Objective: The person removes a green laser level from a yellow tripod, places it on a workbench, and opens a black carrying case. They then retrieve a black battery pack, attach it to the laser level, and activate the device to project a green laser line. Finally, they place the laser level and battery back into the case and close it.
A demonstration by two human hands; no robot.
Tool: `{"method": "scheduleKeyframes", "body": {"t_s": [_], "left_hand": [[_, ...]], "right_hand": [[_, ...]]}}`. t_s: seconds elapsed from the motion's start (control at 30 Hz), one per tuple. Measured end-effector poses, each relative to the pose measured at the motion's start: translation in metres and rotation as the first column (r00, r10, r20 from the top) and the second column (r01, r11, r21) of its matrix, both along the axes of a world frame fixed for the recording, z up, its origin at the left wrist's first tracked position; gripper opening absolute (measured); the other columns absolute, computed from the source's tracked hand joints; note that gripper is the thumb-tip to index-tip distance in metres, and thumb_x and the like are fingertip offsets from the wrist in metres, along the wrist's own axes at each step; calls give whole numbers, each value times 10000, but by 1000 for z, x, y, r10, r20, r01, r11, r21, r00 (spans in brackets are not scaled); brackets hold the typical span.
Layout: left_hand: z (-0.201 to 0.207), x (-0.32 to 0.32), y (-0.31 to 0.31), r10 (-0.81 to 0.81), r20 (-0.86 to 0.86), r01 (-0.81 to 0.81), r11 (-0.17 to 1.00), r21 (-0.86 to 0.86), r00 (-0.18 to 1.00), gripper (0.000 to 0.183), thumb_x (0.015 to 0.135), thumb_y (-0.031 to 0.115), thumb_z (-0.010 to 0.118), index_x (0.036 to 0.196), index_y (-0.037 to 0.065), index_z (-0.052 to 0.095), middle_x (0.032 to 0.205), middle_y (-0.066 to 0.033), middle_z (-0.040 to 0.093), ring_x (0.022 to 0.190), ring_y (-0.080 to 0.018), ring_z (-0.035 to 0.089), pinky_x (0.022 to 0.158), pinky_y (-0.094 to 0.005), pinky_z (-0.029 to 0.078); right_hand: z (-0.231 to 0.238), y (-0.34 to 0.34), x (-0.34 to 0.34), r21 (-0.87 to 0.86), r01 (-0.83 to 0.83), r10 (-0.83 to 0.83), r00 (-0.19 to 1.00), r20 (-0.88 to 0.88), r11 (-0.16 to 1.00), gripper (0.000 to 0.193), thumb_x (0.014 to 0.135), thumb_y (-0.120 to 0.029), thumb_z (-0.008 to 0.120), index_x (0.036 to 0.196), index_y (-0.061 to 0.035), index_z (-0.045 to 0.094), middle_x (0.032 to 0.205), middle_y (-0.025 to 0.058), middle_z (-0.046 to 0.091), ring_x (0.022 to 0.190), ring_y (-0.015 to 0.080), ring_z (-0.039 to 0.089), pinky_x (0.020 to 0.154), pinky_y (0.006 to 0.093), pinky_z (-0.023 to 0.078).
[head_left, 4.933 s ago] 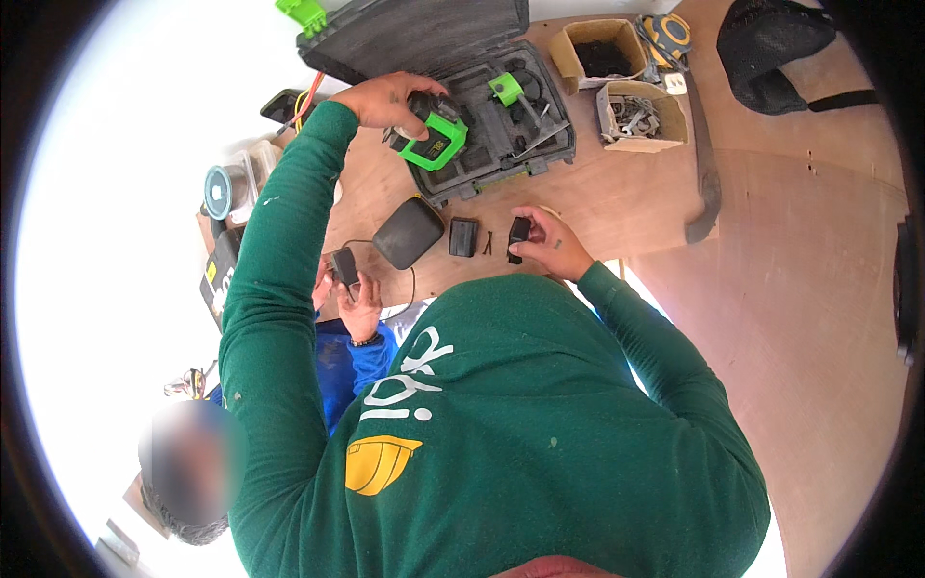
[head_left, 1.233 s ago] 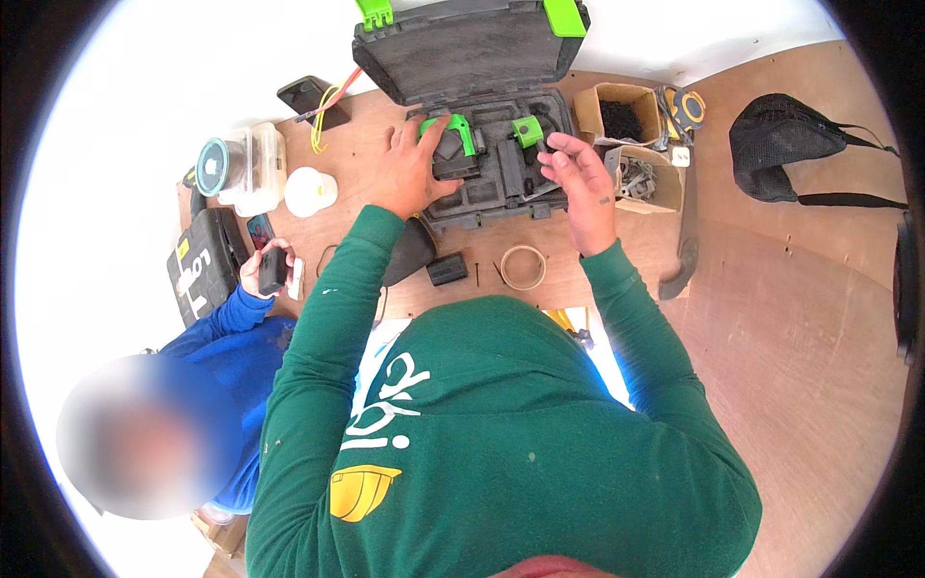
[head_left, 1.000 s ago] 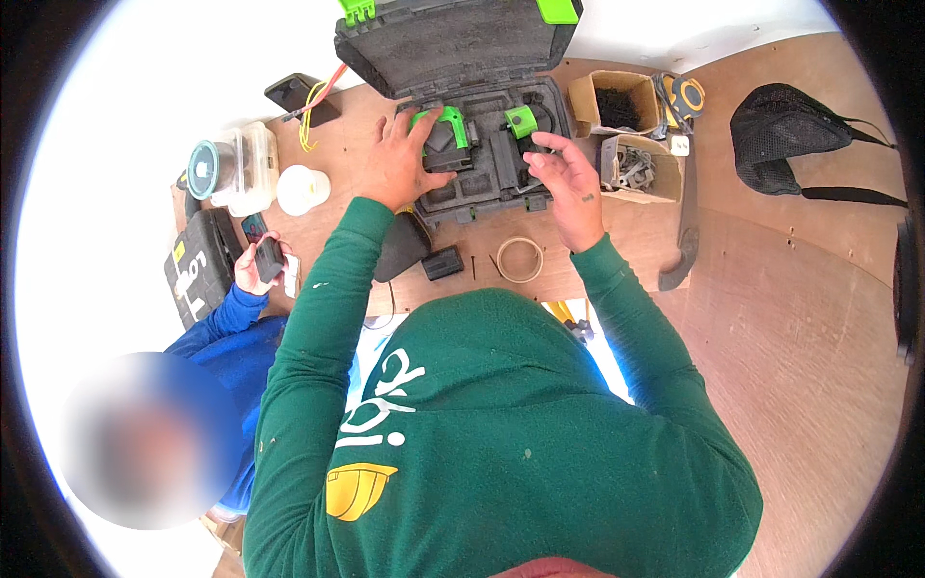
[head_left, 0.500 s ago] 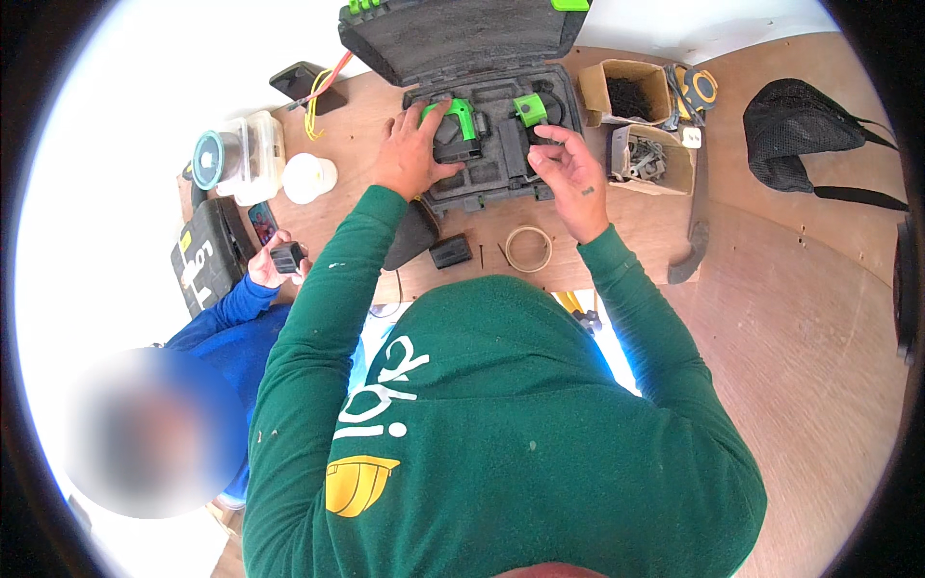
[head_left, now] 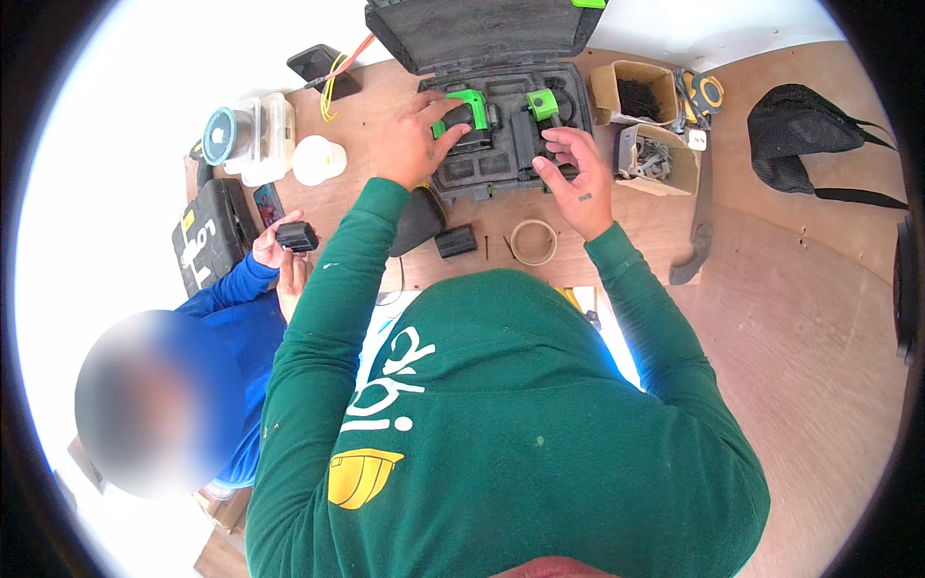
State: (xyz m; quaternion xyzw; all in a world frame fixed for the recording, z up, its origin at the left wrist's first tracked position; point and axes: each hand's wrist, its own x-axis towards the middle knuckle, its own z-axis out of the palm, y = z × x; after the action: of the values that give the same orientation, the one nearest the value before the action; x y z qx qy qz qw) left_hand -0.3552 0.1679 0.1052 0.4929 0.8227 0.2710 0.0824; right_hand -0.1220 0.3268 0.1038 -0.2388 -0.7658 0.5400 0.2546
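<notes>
An open black hard case (head_left: 487,188) with shaped foam inside lies on the bench in front of me. My left hand (head_left: 416,143) is over its left part, thumb and fingers closed round a bright green and black device (head_left: 474,100) that sits in the foam. My right hand (head_left: 578,178) hovers at the case's right front side, thumb and fingers apart and nothing between them. Closest to it are a dark rectangular block (head_left: 525,137) and a green block-shaped piece (head_left: 542,103), both in the case.
Cardboard boxes of dark screws (head_left: 633,99) and metal fittings (head_left: 650,159) stand right, near a tape ring (head_left: 534,243) and black battery-like block (head_left: 456,241). White tub (head_left: 318,161) and black case (head_left: 214,236) are left. A blue-sleeved person holds a black block (head_left: 297,236).
My left thumb has moved in against the green and black device. My right hand has drawn slightly back from the dark block. The other person's second hand has come up to their block.
</notes>
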Motion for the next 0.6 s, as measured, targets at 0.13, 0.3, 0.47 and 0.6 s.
{"method": "scheduleKeyframes", "body": {"t_s": [0.13,0.3,0.47,0.6], "left_hand": [[-7,1,6,-87,-28,87,996,9,996,453,920,372,791,1331,195,720,1435,-106,625,1237,-361,643,1010,-435,552],[-10,13,19,-295,-340,236,950,-205,893,525,950,412,740,1446,273,638,1593,-92,476,1427,-401,469,1110,-562,484],[-9,18,28,-363,-294,234,889,-393,884,574,968,435,703,1509,297,569,1640,-116,402,1454,-429,428,1111,-642,460],[-4,18,36,-413,-258,248,833,-495,873,585,964,441,707,1508,271,574,1631,-143,406,1443,-460,430,1117,-643,453]], "right_hand": [[6,2,2,65,-1,1,1000,15,998,374,900,-142,806,1245,-50,695,1259,115,652,1088,237,657,931,365,543],[1,4,3,84,-8,7,1000,18,996,368,901,-154,805,1235,-46,694,1255,121,650,1102,250,650,938,367,538],[-7,3,5,203,-52,39,997,69,978,402,875,-186,820,1226,-42,687,1263,147,633,1137,316,641,971,406,531],[-12,-1,8,294,-92,58,991,121,951,438,857,-207,829,1234,-47,677,1276,156,618,1171,361,625,993,440,521]]}}
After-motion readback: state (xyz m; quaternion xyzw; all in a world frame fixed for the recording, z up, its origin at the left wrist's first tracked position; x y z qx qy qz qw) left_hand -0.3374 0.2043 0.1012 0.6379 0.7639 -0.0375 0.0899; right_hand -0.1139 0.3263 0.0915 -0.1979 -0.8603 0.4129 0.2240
